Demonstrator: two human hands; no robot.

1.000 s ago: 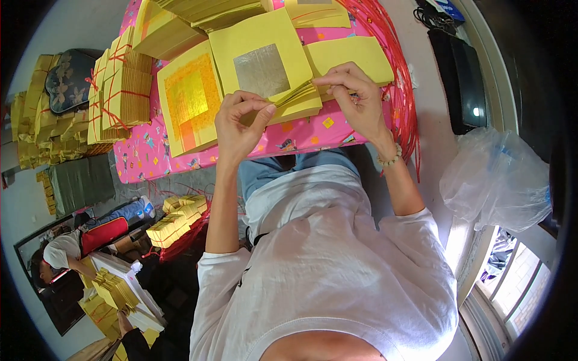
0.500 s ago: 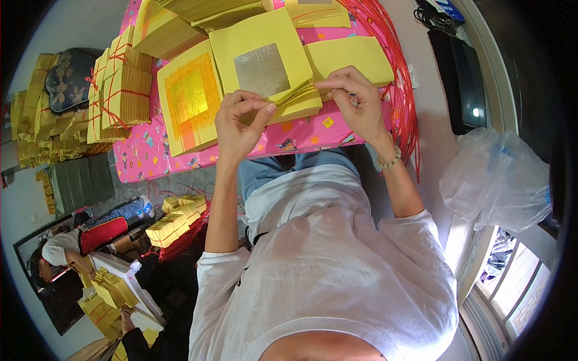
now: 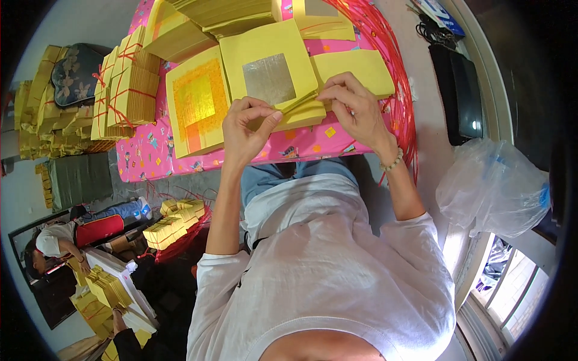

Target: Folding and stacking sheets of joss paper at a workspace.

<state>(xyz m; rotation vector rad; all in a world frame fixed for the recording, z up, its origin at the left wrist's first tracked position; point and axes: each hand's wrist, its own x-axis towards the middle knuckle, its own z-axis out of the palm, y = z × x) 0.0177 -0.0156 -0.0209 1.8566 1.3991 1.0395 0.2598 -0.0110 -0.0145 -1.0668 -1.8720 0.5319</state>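
A thick stack of yellow paper with a silver square (image 3: 268,78) lies on the pink patterned table. Its near edge is lifted into a narrow fold (image 3: 299,104). My left hand (image 3: 248,131) pinches the left end of that fold between thumb and fingers. At the right end, my right hand (image 3: 356,111), with a beaded bracelet at its wrist, grips it with curled fingers. How many sheets are in the fold I cannot tell. Left of it sits another yellow paper stack with an orange-and-gold square (image 3: 197,102). A plain yellow stack (image 3: 355,66) lies beyond my right hand.
Red strings (image 3: 402,102) hang over the table's right edge. Bundles tied with red string (image 3: 132,90) stand at the left. A clear plastic bag (image 3: 494,186) is on the right. At lower left, people handle yellow paper at a white table (image 3: 141,301).
The lifted sheet edges looked fanned out before; now they form a narrower, tighter fold. Both hands keep their hold, the right fingers more curled in. The whole view has shifted slightly.
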